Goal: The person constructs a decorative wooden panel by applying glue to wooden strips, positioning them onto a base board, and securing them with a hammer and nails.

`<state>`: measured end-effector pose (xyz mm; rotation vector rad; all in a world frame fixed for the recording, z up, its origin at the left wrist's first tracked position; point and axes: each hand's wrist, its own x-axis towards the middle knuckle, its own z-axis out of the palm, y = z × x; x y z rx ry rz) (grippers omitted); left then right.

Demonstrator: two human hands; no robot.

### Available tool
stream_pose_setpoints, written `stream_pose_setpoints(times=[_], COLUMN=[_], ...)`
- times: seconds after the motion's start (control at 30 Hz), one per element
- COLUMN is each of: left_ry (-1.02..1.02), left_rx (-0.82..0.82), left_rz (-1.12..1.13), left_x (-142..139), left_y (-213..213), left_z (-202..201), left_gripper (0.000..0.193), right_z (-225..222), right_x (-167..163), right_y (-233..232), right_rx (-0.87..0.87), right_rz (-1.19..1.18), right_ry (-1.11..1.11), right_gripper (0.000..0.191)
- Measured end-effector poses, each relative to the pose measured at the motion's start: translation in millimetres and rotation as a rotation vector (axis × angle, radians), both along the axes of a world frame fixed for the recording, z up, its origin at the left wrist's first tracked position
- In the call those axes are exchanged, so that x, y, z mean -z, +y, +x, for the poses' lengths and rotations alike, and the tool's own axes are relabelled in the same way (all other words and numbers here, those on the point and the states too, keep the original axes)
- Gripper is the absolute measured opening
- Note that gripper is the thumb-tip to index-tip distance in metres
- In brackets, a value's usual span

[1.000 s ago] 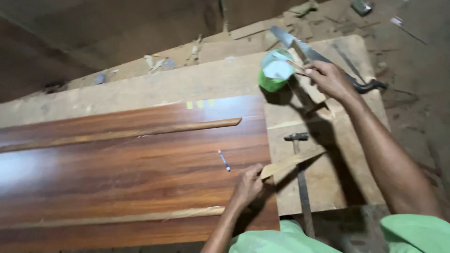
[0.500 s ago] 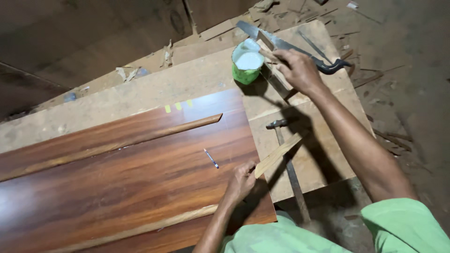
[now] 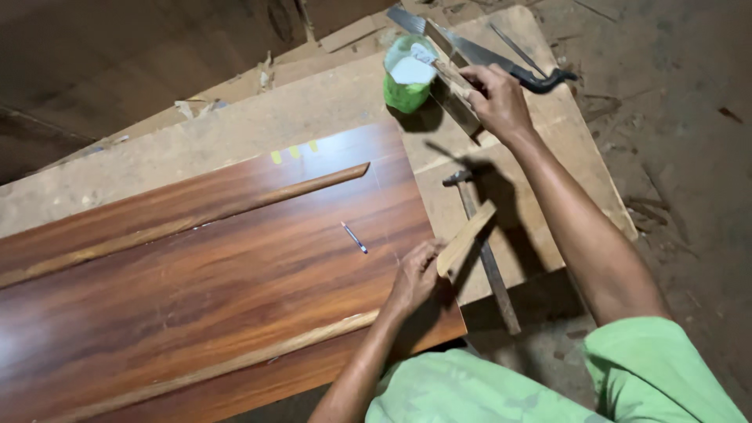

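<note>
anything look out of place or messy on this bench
Nothing is spilled or broken. The hammer lies with its handle past the bench edge, and wood scraps litter the far side.

Your table [image 3: 235, 133] is a pale, dusty board over a dirt floor [image 3: 689, 157].
On it you have a glossy reddish-brown panel [image 3: 196, 290] carrying a pencil [image 3: 354, 237], a hammer [image 3: 482, 247] beside its edge, a green cup [image 3: 407, 74] and a handsaw [image 3: 486, 55] at the far end.
</note>
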<state>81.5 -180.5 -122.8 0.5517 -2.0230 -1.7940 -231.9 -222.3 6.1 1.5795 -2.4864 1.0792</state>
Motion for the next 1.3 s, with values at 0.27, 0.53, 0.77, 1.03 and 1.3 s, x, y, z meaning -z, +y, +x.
stream_pose_setpoints(times=[0.27, 0.53, 0.77, 1.03, 1.3], left_ry=[0.133, -0.276, 0.053, -0.113, -0.201], left_rx=[0.058, -0.068, -0.076, -0.105, -0.12], left_rz=[0.224, 0.591, 0.18, 0.258, 0.183], left_x=[28.2, 34.0, 36.3, 22.8, 27.6], left_y=[24.2, 29.5, 38.9, 49.3, 54.3], left_z=[-3.7, 2.9, 9.9, 15.0, 24.1], left_gripper=[0.037, 0.03, 0.007, 0.007, 0.008], right_z=[110.5, 147.1, 129.8, 105.0, 84.5], right_x=[14.3, 50.3, 71.8, 90.3, 115.5], right_y=[214.3, 265.3, 262.0, 264.1, 266.4], right_rx=[0.283, 0.267, 0.206, 0.254, 0.275], right_rz=[0.064, 0.241, 0.232, 0.133, 0.182], right_ry=[-0.463, -0.297, -0.253, -0.181, -0.114], right_gripper=[0.031, 0.029, 0.03, 0.027, 0.029])
